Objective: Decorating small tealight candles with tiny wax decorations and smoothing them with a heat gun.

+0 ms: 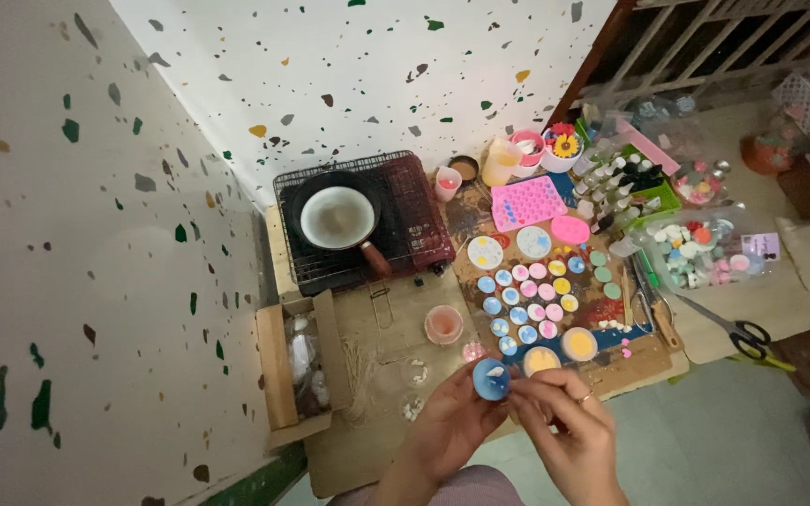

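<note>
I hold a small round blue candle (491, 379) up in front of me, above the near edge of the counter (367, 450), its white-marked top turned towards my eyes so I can see the face I am working on. My left hand (447, 426) cups it from below, fingers closed round its rim to keep it level. My right hand (564, 422) comes in from the side, fingertips pinched narrow just beside the candle's right edge; whether they grip anything small I cannot tell.

Just beyond lie two orange-filled cups (560, 351), then rows of little pastel discs (529, 295) laid flat on the brown board, set apart from one another. A pink cup (443, 323) stands to the left, near an open cardboard box (297, 370). Farther back sit a pan on a wire rack (339, 217) and a pink mould (527, 201). Scissors (728, 328) lie well to the right. The only open room is the floor beside my right hand
</note>
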